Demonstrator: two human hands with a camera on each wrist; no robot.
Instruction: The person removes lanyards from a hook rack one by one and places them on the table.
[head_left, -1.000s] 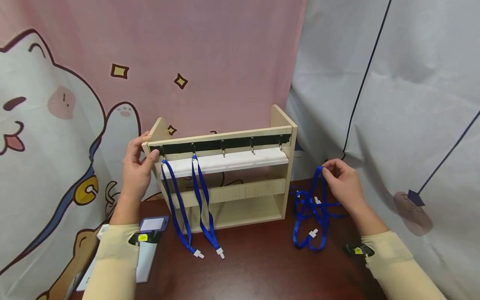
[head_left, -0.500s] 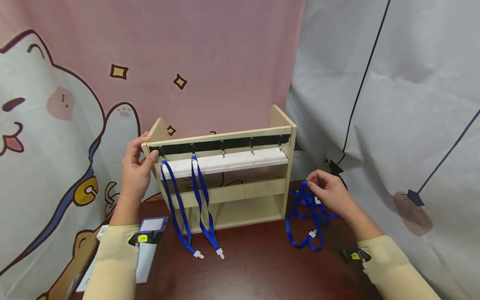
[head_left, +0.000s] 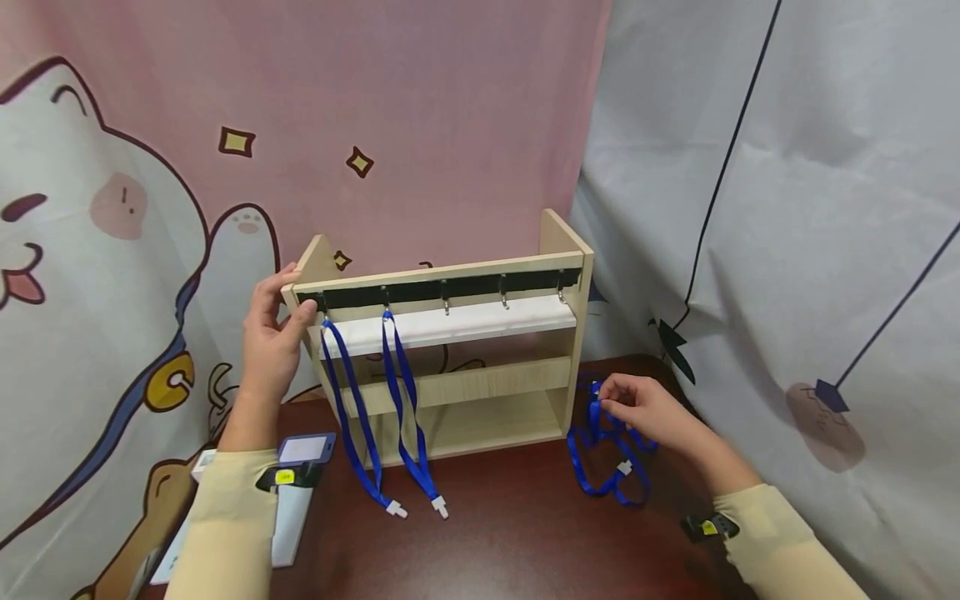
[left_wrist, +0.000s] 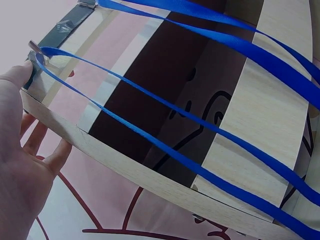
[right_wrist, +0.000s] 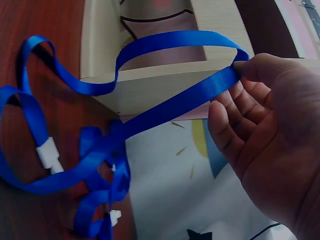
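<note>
At the upper left corner of a small wooden rack (head_left: 457,386), my left hand (head_left: 272,354) grips the side panel, thumb in front and fingers on the outer side. A dark strip (head_left: 416,293) with several metal hooks runs along the rack's top. One blue lanyard (head_left: 358,400) hangs from the leftmost hook, another (head_left: 408,387) from the hook beside it; both end in white clips. To the right of the rack, my right hand (head_left: 648,412) pinches a blue lanyard (right_wrist: 175,105) between thumb and fingers. Its loop stands up from the pinch in the right wrist view.
More blue lanyard (right_wrist: 95,210) with white clips lies tangled on the dark red table (head_left: 495,533) below the right hand. Card holders (head_left: 306,448) and white sheets lie at the left, partly under the left sleeve. Printed curtains (head_left: 450,125) stand close behind and at the right.
My right hand has moved down and left toward the rack, with the pinched lanyard drawn along and the loops shifting. My left hand stays on the rack corner.
</note>
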